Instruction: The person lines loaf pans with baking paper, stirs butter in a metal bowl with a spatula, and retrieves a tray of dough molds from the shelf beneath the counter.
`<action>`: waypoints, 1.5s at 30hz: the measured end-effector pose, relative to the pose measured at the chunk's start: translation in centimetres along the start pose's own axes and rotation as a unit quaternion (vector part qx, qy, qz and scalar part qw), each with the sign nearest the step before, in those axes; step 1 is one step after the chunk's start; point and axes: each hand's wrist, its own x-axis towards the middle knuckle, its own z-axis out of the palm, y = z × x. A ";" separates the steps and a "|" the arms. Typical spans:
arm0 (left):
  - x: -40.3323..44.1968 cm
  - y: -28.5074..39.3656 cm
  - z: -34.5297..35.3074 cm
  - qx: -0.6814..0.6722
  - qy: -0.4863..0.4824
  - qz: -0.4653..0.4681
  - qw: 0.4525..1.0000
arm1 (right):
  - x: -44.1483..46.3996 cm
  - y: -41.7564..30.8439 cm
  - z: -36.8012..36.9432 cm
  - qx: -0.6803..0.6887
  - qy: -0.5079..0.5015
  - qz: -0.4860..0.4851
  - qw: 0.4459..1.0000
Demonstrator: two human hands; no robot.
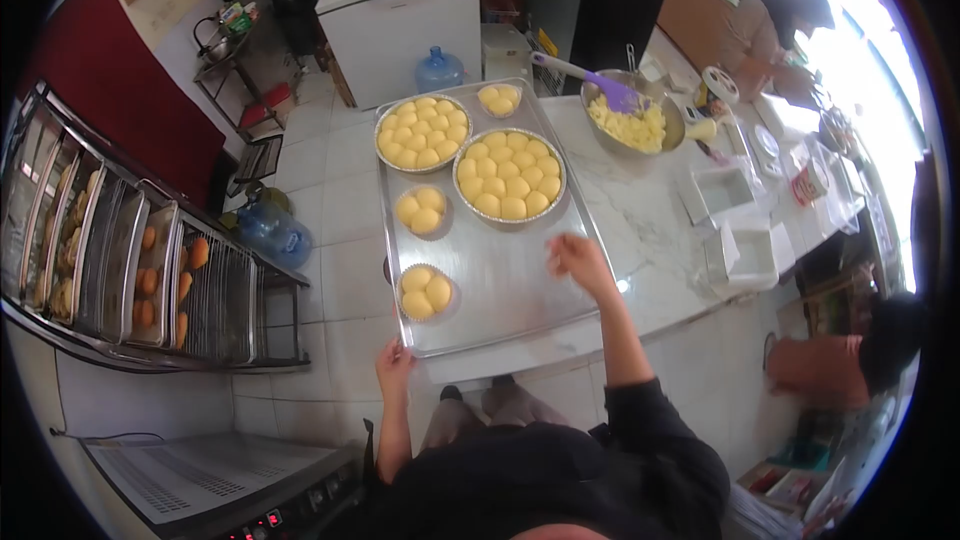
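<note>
A large metal baking tray [500,285] lies on the counter, its near left corner reaching past the counter's side. My left hand [395,364] is closed at that corner, on the rim. Over the right half of the tray hovers my right hand [578,260], its fingers curled together; whatever may be in them is hidden. Nearest to it is a big round foil pan [510,176] packed with yellow dough balls. A second full round pan [423,134] sits farther back. Small cups of dough balls stand at the front left [425,293], mid left [420,210] and back [498,100].
A bowl [677,130] of yellow mixture with a purple spatula [618,93] stands on the counter, beyond the tray. White rectangular pans [745,258] are at right. A rack [160,270] of baked goods stands left, an oven [200,470] below. A person [770,35] works at back right.
</note>
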 end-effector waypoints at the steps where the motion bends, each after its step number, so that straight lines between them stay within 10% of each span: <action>1: -0.1 -0.1 1.0 -0.002 0.025 0.012 1.000 | 4.4 0.1 -0.8 -0.024 0.041 -0.044 0.998; 6: -0.1 -0.4 3.1 0.220 0.102 0.180 0.953 | 26.7 1.7 -2.1 -0.153 0.193 -0.185 0.951; 9: -1.1 1.8 3.3 0.380 0.122 0.214 0.892 | 34.2 1.8 -2.2 -0.258 0.194 -0.108 0.940; 15: -3.7 0.7 0.7 0.246 0.181 0.148 0.941 | 36.7 2.7 -0.8 -0.027 0.114 0.144 0.983; 18: -4.4 -0.1 -1.6 0.295 0.159 0.129 0.933 | 46.5 17.7 -2.3 -0.159 0.035 0.008 0.987; 20: -4.5 -1.4 -2.8 0.178 0.134 0.121 0.967 | 46.6 18.5 -2.6 -0.150 0.019 -0.031 0.988; 24: -6.1 -0.3 -4.1 -0.079 0.168 -0.025 0.982 | 39.0 9.5 -2.0 0.186 0.054 0.193 0.962; 31: -11.3 -9.6 -12.4 0.047 0.226 -0.128 0.964 | 39.1 10.1 -1.3 0.045 0.062 0.099 0.992; 35: -18.6 -16.3 -16.4 -0.257 0.353 -0.366 0.822 | 34.9 4.6 -0.7 0.146 0.133 0.217 0.956; 45: -22.9 -17.4 -14.6 -0.400 0.402 -0.266 0.779 | 34.4 5.0 -0.1 0.296 0.146 0.170 0.929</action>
